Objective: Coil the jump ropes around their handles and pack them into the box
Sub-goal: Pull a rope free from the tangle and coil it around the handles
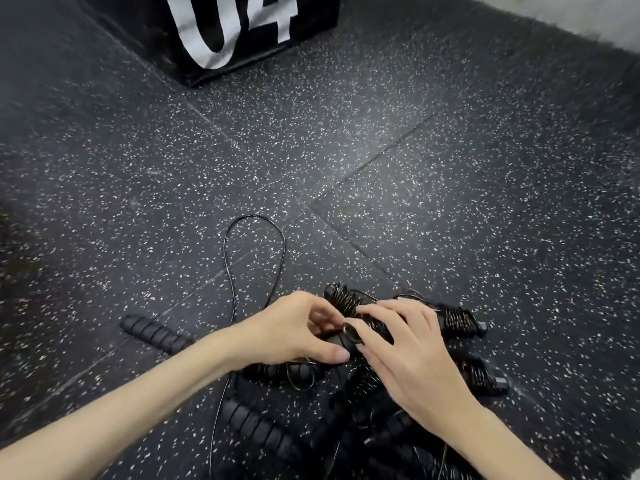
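Hands: both meet low in the view over a pile of black jump ropes; left hand (294, 332) has its fingers curled, thumb stretched forward along a black handle (337, 341) it grips; right hand (408, 355) lies over the same handle, its fingers bent onto the wound rope, forefinger at the handle's ringed end
Ropes: pile (363, 410) sits on the floor under and near the hands; coiled bundles (457, 322) lie just right of the right hand, thin cord wrapped round their handles; loose ribbed handle (156, 332) lies apart to the left, partly behind the left forearm; another ribbed handle (256, 427) lies below the left wrist
Cord: thin black loop (256, 244) runs out across the floor beyond the left hand
Box: black, white "04" on its side (242, 26), far at the top, well apart from the ropes
Floor: dark speckled rubber tiles (450, 168)
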